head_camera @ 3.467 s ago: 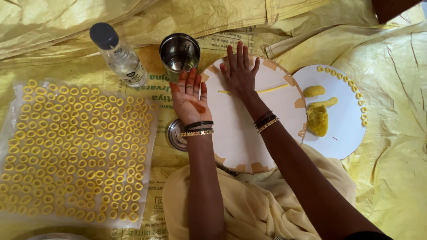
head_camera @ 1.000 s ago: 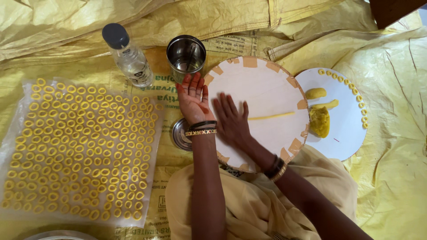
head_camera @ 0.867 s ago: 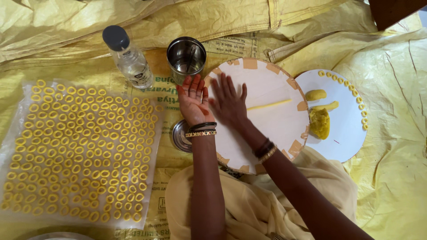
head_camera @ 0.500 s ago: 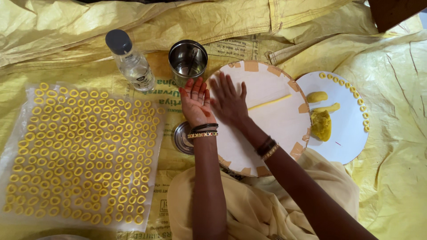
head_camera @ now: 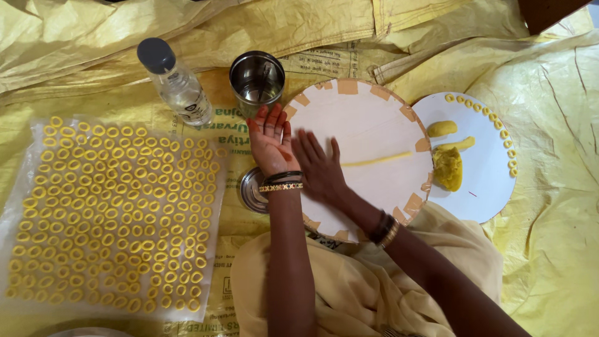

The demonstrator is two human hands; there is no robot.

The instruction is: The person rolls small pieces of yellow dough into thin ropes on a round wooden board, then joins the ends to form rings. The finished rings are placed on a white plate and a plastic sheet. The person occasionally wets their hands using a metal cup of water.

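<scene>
A round white board with tan tape patches on its rim lies in front of me. My right hand lies flat on the board, palm down, fingers spread. A thin yellow dough rope lies on the board just right of that hand. My left hand rests palm up at the board's left edge, fingers apart, holding nothing. Both wrists wear bangles.
A clear sheet at the left carries several rows of small yellow dough rings. A plastic bottle and a steel cup stand behind. A white plate at the right holds dough lumps and rings. A steel lid lies beside the board.
My right hand has slid back and forth over the board, rolling the dough rope. It now sits nearer the left side, with the rope free to its right. My left hand has barely moved.
</scene>
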